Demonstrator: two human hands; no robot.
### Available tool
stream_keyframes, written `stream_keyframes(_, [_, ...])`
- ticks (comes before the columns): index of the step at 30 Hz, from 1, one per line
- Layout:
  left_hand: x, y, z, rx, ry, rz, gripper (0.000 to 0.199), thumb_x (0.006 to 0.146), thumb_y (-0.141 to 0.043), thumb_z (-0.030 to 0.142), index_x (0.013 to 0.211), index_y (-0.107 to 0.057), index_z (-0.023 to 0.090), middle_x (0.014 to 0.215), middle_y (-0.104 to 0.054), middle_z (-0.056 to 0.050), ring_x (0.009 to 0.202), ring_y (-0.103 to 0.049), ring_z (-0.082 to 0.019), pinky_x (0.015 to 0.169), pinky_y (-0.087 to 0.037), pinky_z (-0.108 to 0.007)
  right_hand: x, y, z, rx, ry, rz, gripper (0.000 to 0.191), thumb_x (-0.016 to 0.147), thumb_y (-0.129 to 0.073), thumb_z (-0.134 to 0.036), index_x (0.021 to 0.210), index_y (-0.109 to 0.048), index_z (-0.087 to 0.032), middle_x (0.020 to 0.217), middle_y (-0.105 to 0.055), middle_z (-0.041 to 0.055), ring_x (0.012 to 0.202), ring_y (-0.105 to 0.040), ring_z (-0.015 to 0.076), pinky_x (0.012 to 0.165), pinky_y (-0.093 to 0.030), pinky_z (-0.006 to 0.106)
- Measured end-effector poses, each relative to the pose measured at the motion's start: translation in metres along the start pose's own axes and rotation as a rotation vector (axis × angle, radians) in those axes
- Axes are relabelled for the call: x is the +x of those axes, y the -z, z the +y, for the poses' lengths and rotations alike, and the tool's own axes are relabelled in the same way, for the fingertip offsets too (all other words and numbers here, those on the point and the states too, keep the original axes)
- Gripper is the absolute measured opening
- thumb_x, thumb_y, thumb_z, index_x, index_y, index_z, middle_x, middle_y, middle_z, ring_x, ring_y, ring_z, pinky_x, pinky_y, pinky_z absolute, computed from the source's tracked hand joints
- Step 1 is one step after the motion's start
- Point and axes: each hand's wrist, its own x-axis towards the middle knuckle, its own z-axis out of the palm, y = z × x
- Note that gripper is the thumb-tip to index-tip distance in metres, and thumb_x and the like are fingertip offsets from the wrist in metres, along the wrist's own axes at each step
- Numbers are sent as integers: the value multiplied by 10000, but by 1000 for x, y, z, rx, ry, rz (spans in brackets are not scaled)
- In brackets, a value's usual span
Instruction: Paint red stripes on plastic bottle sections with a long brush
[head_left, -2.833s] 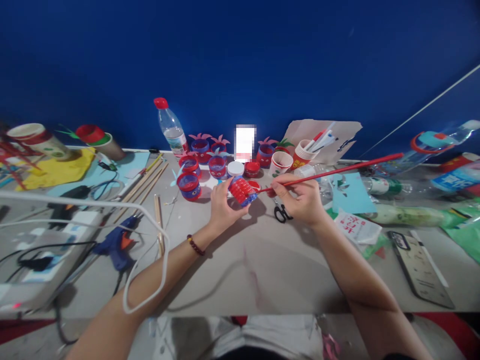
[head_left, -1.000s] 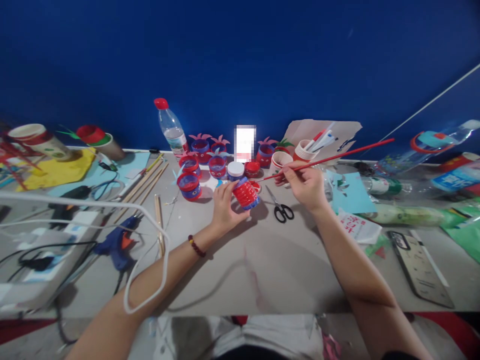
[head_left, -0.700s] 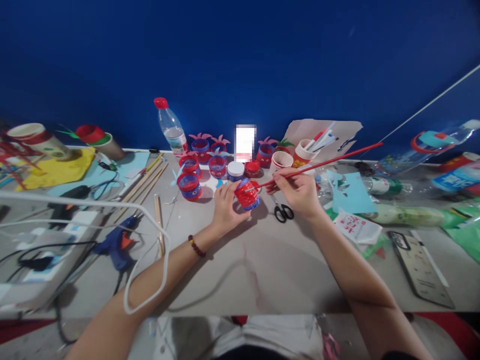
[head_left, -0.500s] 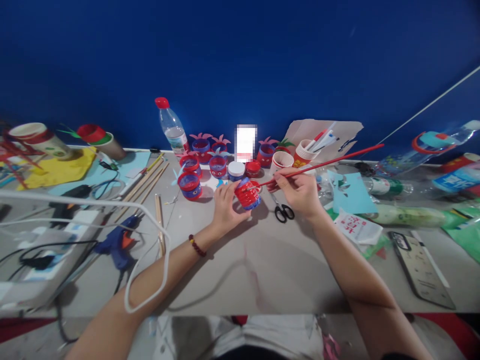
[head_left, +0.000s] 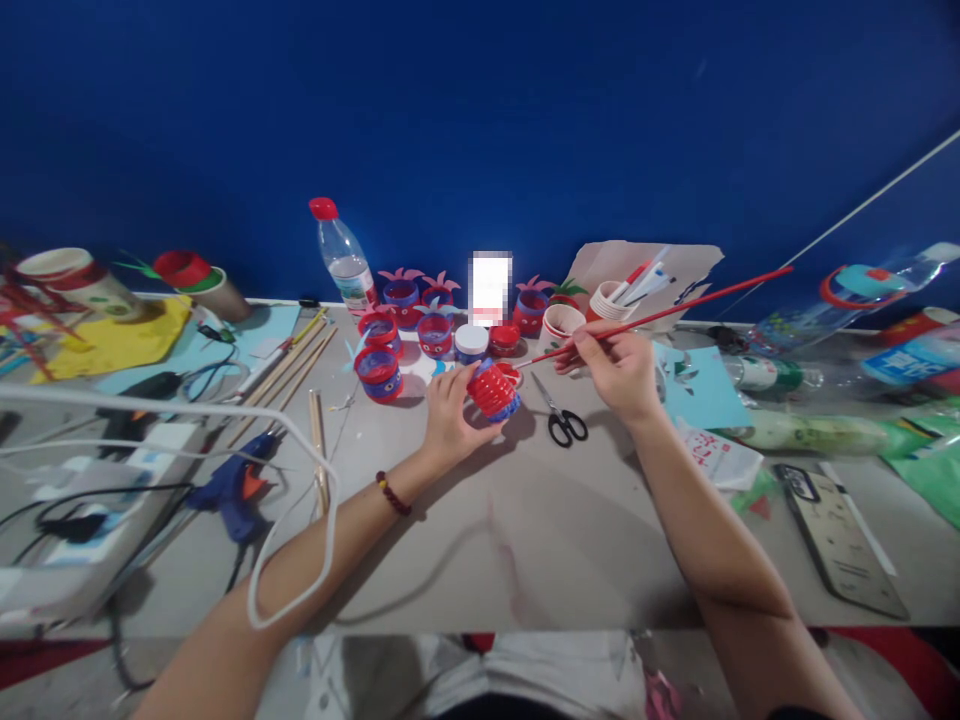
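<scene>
My left hand (head_left: 450,415) is closed round a small ribbed cup (head_left: 495,390), painted red with blue at its lower edge, and holds it tilted above the table. A long red paintbrush (head_left: 675,312) is pinched in my right hand (head_left: 611,370), its tip pointing left beside the cup's red end; whether it touches is hard to tell. Just behind the cup stand a white-lidded jar (head_left: 472,343) and an open jar of red paint (head_left: 505,338). Several red and blue cups with paper leaves, one of them a near cup (head_left: 379,374), stand to the left and behind.
Black-handled scissors (head_left: 567,428) lie between my hands. On the left are a blue glue gun (head_left: 238,487), wooden sticks (head_left: 281,375), a power strip and a looping white cable (head_left: 330,500). A phone (head_left: 844,540), bottles and blue paper (head_left: 701,385) lie on the right.
My right hand has moved a little to the right and drawn the brush tip back from the cup's ribbed side. My left hand and the cup have barely moved.
</scene>
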Motion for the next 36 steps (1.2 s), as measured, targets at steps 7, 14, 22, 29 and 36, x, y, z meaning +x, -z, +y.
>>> stream_keyframes(7, [-1, 1, 2, -4, 20, -35, 895, 621, -843, 440, 1379, -413, 238, 1260, -542, -114, 1170, -526, -316, 1006, -427, -483, -19, -17, 2, -9, 8, -158, 315, 857, -696, -486, 853, -665, -172, 705, -716, 34, 622, -728, 189, 627, -666, 347])
stream_keyframes(14, [-1, 0, 4, 7, 28, -77, 884, 599, -836, 453, 1355, -428, 248, 1248, -567, -108, 1145, -536, -323, 1013, -404, -491, -23, -28, -1, -93, 69, -153, 358, 851, -674, -535, 801, -670, -181, 749, -733, 53, 624, -730, 193, 637, -664, 347])
stream_keyframes(22, [-2, 1, 3, -9, -36, -17, 853, 616, -824, 433, 1348, -438, 227, 1249, -587, -115, 1143, -548, -318, 1013, -414, -493, -11, -16, 0, -37, -6, -71, 453, 784, -705, -627, 784, -663, -176, 634, -699, 32, 564, -712, 188, 560, -655, 328])
stream_keyframes(29, [0, 2, 3, -40, -15, -8, 877, 625, -836, 404, 1370, -405, 237, 1245, -570, -123, 1156, -556, -323, 1010, -454, -502, 0, -6, 8, -82, -11, -1, 498, 734, -724, -670, 751, -656, -177, 620, -687, 35, 555, -700, 188, 541, -646, 317])
stream_keyframes(36, [-1, 0, 0, -76, 9, -23, 867, 650, -837, 365, 1385, -401, 219, 1289, -525, -129, 1208, -532, -311, 1046, -466, -496, -3, -1, 4, -19, -24, -38, 394, 794, -731, -573, 801, -667, -184, 646, -699, 33, 575, -711, 190, 576, -656, 336])
